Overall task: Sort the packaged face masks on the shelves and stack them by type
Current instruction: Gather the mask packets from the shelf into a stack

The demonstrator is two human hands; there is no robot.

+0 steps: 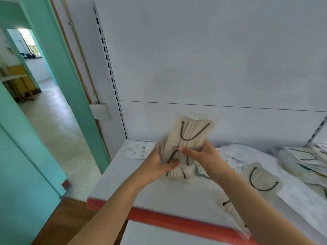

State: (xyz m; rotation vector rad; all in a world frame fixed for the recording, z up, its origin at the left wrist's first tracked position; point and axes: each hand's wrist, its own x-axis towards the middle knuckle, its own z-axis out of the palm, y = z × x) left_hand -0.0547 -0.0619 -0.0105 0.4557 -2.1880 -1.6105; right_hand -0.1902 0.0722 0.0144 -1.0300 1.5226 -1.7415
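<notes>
A: So, the left hand (pixel 160 162) and right hand (pixel 200 152) both grip the beige mask bundle (pixel 185 138), held upright above the shelf (pixel 123 188)?

B: Yes. Best to square the edges before setting it down flat.

A: Anything in the way?

B: A loose beige mask (pixel 261 179) lies right of it, and unsorted packets (pixel 304 158) crowd the far right.

White back panel (pixel 212 59) rising beyond the fingers | teal door frame (pixel 58 68) standing left of them | pale glossy floor (pixel 58 124) reflecting daylight | bright window (pixel 29 43) glowing far left | yellow cabinet (pixel 23 80) sitting there
</notes>
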